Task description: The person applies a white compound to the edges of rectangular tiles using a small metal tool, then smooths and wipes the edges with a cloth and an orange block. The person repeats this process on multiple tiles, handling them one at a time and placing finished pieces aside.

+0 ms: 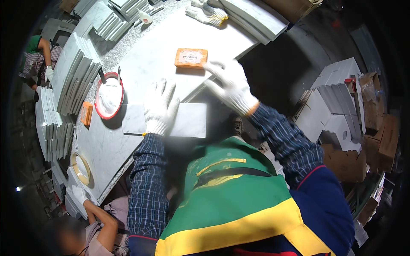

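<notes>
My left hand (159, 106), in a white knit glove, lies flat with fingers spread on a small grey marble tile (190, 120) resting on the stone work slab (141, 59). My right hand (229, 85), gloved too, hovers open near the slab's right edge, its fingertips just right of an orange rectangular hand pad (191, 57) and apart from it. A thin pencil (133, 134) lies at the tile's lower left corner.
A red-rimmed round bowl (109, 95) with white contents and a small orange block (86, 113) sit to the left. Stacks of grey tiles (70, 77) line the left and top. Spare gloves (208, 13) lie at the top. White boxes (337, 98) stand right. Other people work at left and bottom left.
</notes>
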`<control>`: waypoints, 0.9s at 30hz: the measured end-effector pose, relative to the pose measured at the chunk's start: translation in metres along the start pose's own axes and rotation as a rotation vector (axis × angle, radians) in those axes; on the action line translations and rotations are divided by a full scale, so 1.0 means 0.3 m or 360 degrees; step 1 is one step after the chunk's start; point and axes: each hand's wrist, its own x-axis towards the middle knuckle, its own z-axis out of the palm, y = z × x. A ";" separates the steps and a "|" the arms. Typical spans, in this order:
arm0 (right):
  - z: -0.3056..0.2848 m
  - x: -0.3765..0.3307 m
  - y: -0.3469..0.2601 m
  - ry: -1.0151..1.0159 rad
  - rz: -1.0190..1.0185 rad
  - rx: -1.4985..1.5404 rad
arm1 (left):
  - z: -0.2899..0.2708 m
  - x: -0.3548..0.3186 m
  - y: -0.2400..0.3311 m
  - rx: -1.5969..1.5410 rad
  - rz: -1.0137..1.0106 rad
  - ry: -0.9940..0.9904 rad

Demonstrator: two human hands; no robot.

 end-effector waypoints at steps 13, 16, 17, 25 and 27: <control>0.061 -0.190 -0.123 -0.0689 0.1233 0.2130 | 0.044 -0.076 -0.027 -0.0603 -0.0272 0.0452; 0.066 -0.181 -0.090 -0.0727 0.1318 0.1985 | 0.018 -0.176 -0.051 -0.0336 -0.0179 0.0513; 0.075 -0.182 -0.087 -0.0643 0.1337 0.2015 | 0.008 -0.228 -0.053 -0.0264 -0.0135 0.0468; 0.112 -0.273 -0.089 -0.0355 0.1869 0.2636 | -0.027 -0.532 0.012 -0.0636 -0.0692 0.0546; 0.091 -0.306 -0.131 -0.0712 0.1888 0.2798 | -0.033 -0.580 0.067 -0.0994 -0.1042 0.0587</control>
